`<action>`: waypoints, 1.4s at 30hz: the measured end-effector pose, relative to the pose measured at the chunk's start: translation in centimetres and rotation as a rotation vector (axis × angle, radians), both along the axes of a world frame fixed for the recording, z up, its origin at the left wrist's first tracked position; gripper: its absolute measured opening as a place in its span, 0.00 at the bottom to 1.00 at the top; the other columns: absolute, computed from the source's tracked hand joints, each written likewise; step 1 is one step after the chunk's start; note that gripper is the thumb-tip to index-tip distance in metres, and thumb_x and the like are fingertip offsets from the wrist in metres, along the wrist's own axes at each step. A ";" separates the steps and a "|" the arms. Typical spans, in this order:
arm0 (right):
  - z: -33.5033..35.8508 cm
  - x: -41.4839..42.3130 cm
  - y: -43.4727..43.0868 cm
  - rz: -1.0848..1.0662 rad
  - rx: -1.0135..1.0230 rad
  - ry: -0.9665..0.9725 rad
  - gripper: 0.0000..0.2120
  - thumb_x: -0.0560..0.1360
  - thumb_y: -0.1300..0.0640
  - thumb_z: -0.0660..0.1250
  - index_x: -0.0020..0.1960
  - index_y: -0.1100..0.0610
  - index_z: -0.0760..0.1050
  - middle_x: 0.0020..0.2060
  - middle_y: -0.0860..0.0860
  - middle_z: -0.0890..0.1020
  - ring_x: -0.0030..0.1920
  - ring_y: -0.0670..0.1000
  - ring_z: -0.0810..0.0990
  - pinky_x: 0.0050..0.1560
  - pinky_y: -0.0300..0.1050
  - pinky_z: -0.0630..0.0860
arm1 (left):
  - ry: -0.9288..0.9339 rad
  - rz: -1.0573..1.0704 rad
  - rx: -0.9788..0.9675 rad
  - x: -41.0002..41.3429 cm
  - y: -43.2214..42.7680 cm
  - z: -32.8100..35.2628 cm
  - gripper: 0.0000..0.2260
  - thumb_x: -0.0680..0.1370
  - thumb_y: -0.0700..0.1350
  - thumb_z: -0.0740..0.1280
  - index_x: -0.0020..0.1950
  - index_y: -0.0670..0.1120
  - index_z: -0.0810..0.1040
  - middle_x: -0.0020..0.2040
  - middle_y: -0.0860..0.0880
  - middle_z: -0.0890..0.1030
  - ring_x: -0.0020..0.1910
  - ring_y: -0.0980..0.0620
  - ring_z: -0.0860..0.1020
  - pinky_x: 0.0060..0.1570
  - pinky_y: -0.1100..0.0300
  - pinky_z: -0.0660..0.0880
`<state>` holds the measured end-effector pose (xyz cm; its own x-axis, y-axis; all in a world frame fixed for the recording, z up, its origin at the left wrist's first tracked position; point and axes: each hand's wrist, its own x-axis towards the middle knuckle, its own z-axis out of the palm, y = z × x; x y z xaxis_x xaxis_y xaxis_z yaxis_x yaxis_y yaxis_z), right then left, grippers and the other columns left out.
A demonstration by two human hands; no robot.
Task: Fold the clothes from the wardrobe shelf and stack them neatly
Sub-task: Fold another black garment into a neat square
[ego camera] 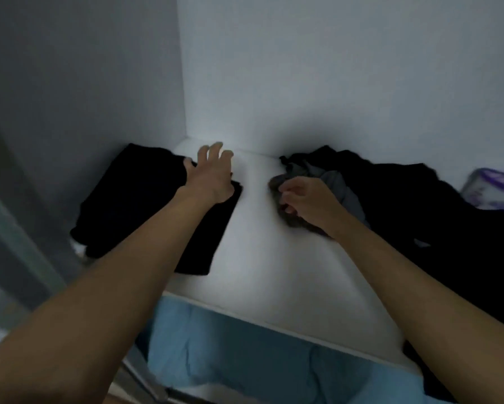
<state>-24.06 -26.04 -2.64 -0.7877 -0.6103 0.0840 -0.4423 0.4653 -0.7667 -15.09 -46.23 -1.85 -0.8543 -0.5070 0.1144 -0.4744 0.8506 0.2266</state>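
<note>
A folded black garment (134, 205) lies flat at the left of the white wardrobe shelf (262, 258). My left hand (211, 176) hovers over its far right corner with fingers spread and straight. A loose heap of dark and grey clothes (405, 205) covers the right side of the shelf. My right hand (306, 199) pinches a small grey-brown piece of clothing (291, 220) at the left edge of that heap, fingers curled round it. The image is blurred.
A white and purple package (495, 188) sits at the far right of the shelf. Blue fabric (230, 354) lies on the level below the shelf's front edge. The wardrobe's side wall (84, 83) stands close on the left, the back wall behind.
</note>
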 end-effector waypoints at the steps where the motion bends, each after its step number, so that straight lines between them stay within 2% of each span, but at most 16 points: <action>1: 0.6 -0.8 2.3 -0.042 0.041 0.073 0.05 0.76 0.63 0.68 0.50 0.56 0.81 0.45 0.55 0.85 0.38 0.48 0.82 0.41 0.37 0.78 | 0.037 -0.079 0.036 -1.7 1.7 0.1 0.32 0.75 0.42 0.66 0.78 0.50 0.58 0.80 0.47 0.53 0.78 0.44 0.53 0.73 0.39 0.52; 3: 1.5 -2.2 6.8 -0.193 0.102 0.185 0.06 0.76 0.61 0.68 0.51 0.55 0.82 0.47 0.51 0.85 0.47 0.49 0.82 0.54 0.42 0.77 | 0.076 -0.236 0.091 -4.8 5.3 0.3 0.29 0.76 0.43 0.64 0.77 0.48 0.60 0.77 0.46 0.60 0.74 0.42 0.61 0.70 0.43 0.59; 5: 1.4 -3.5 11.3 -0.386 0.139 0.211 0.07 0.77 0.57 0.69 0.54 0.53 0.81 0.52 0.50 0.83 0.55 0.51 0.81 0.60 0.45 0.75 | 0.090 -0.392 0.156 -7.7 9.0 0.2 0.28 0.77 0.47 0.65 0.76 0.48 0.62 0.75 0.45 0.64 0.72 0.41 0.65 0.69 0.44 0.61; 9: -0.8 -4.3 17.8 -0.681 0.496 0.109 0.30 0.74 0.45 0.72 0.71 0.56 0.69 0.69 0.57 0.70 0.70 0.61 0.68 0.69 0.56 0.69 | -0.025 -0.605 0.198 -11.5 14.3 -1.9 0.27 0.78 0.51 0.66 0.75 0.48 0.63 0.74 0.45 0.66 0.73 0.41 0.65 0.71 0.39 0.58; 12: -3.0 -4.0 19.1 -0.708 0.520 0.179 0.35 0.73 0.50 0.73 0.75 0.58 0.63 0.72 0.59 0.64 0.71 0.61 0.64 0.70 0.55 0.65 | -0.199 -0.640 0.181 -13.2 15.2 -4.5 0.30 0.79 0.56 0.65 0.77 0.51 0.58 0.77 0.47 0.59 0.75 0.41 0.59 0.72 0.38 0.56; 16: -3.5 -4.9 18.9 -0.718 0.470 0.381 0.36 0.74 0.56 0.71 0.77 0.55 0.58 0.77 0.58 0.56 0.70 0.64 0.68 0.65 0.58 0.72 | -0.152 -0.625 0.186 -14.7 14.4 -6.0 0.27 0.78 0.57 0.67 0.74 0.55 0.61 0.75 0.49 0.60 0.74 0.42 0.59 0.69 0.37 0.59; 21: -2.0 -7.1 19.8 -0.803 0.476 0.402 0.37 0.76 0.56 0.68 0.79 0.47 0.53 0.79 0.54 0.52 0.59 0.65 0.78 0.56 0.59 0.75 | -0.104 -0.602 0.163 -14.7 14.8 -7.0 0.20 0.81 0.54 0.62 0.72 0.55 0.63 0.75 0.50 0.60 0.72 0.43 0.60 0.68 0.38 0.60; 25: -0.4 -9.1 21.1 -0.842 0.498 0.321 0.26 0.79 0.52 0.65 0.75 0.48 0.65 0.72 0.56 0.71 0.64 0.63 0.76 0.62 0.57 0.73 | -0.120 -0.607 0.173 -14.0 14.9 -7.0 0.18 0.82 0.49 0.60 0.72 0.54 0.64 0.75 0.51 0.59 0.72 0.44 0.60 0.68 0.40 0.60; 28: 0.8 -9.5 21.5 -0.914 0.398 0.414 0.13 0.79 0.56 0.64 0.62 0.51 0.79 0.59 0.56 0.82 0.59 0.61 0.79 0.57 0.51 0.74 | -0.140 -0.605 0.185 -13.1 15.2 -6.7 0.20 0.81 0.45 0.60 0.73 0.54 0.63 0.77 0.53 0.58 0.73 0.45 0.59 0.69 0.40 0.60; 31: 2.2 -8.8 21.4 -0.873 0.056 0.432 0.08 0.79 0.60 0.63 0.53 0.54 0.81 0.50 0.53 0.83 0.54 0.57 0.81 0.56 0.48 0.74 | -0.153 -0.572 0.179 -12.4 15.7 -6.1 0.16 0.81 0.45 0.59 0.69 0.51 0.67 0.74 0.51 0.63 0.71 0.44 0.63 0.67 0.39 0.61; 34: 4.2 -6.3 21.8 -0.687 -0.309 0.340 0.07 0.79 0.64 0.63 0.48 0.56 0.79 0.42 0.49 0.80 0.45 0.50 0.79 0.50 0.49 0.77 | 0.014 -0.438 0.231 -11.7 16.9 -4.3 0.10 0.81 0.47 0.60 0.56 0.45 0.77 0.59 0.45 0.78 0.60 0.40 0.75 0.62 0.43 0.66; 36: 4.8 -3.5 22.2 -0.549 -0.389 0.272 0.07 0.79 0.66 0.64 0.50 0.58 0.79 0.40 0.48 0.79 0.38 0.42 0.78 0.40 0.42 0.77 | 0.070 -0.441 0.415 -10.8 18.7 -2.8 0.15 0.82 0.50 0.60 0.55 0.41 0.80 0.53 0.42 0.83 0.53 0.41 0.80 0.53 0.51 0.72; 37: 4.6 -2.0 22.4 -0.469 -0.388 0.222 0.07 0.79 0.67 0.64 0.50 0.59 0.79 0.39 0.49 0.78 0.34 0.40 0.77 0.34 0.38 0.76 | 0.054 -0.467 0.671 -10.2 19.8 -2.1 0.19 0.82 0.55 0.60 0.56 0.41 0.80 0.51 0.43 0.84 0.50 0.43 0.82 0.47 0.53 0.73; 39: 3.6 1.2 22.8 -0.296 -0.288 0.135 0.07 0.79 0.68 0.65 0.51 0.59 0.79 0.36 0.51 0.77 0.29 0.40 0.74 0.29 0.37 0.76 | -0.076 -0.402 1.378 -8.6 22.8 -0.6 0.29 0.79 0.67 0.56 0.59 0.45 0.81 0.52 0.44 0.86 0.46 0.46 0.84 0.40 0.55 0.70; 40: 2.9 2.7 23.0 -0.202 -0.207 0.111 0.07 0.79 0.68 0.65 0.52 0.60 0.80 0.36 0.50 0.78 0.30 0.40 0.74 0.31 0.38 0.76 | -0.078 -0.390 1.547 -7.9 24.2 -0.2 0.28 0.79 0.68 0.56 0.62 0.47 0.80 0.54 0.44 0.85 0.46 0.47 0.84 0.41 0.55 0.72; 42: 1.4 4.8 23.9 -0.035 -0.027 0.140 0.07 0.79 0.67 0.67 0.54 0.62 0.82 0.40 0.44 0.79 0.36 0.38 0.77 0.41 0.33 0.75 | 0.072 -0.356 1.589 -7.2 26.9 -0.1 0.19 0.82 0.54 0.63 0.65 0.43 0.77 0.60 0.41 0.83 0.50 0.45 0.84 0.49 0.50 0.79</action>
<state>-19.22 -2.09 -1.20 -0.7877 -0.5789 0.2110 -0.5300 0.4620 -0.7111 -22.32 -19.30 -1.96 -0.9637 0.0638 -0.2593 -0.2668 -0.1899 0.9449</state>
